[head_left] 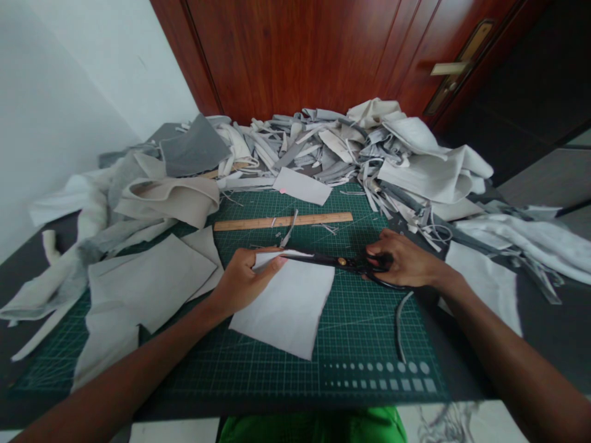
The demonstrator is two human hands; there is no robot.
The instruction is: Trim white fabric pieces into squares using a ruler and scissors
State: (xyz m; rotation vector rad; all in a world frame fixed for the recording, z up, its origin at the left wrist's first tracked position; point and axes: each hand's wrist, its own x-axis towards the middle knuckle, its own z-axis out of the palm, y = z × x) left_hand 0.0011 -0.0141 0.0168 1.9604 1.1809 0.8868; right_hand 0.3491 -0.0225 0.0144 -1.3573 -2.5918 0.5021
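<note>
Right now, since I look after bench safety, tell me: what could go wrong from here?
The left hand grips the white four-sided fabric piece with its thumb close to the black metal scissors in the right hand, so a careless snip might nick it. The fabric, pinched near one corner, could shift and cut crooked. Grey and white fabric scraps heaped by the green gridded mat could slide into the way.

A matt finish is shown by the white four-sided cloth piece [282,311] and the green gridded plastic-looking mat [364,326], smoothness by the black long-bladed metal scissors [341,262] and the straight yellow-brown wooden ruler [318,218], and gloss by the red-brown panelled wooden door [295,55].
</note>
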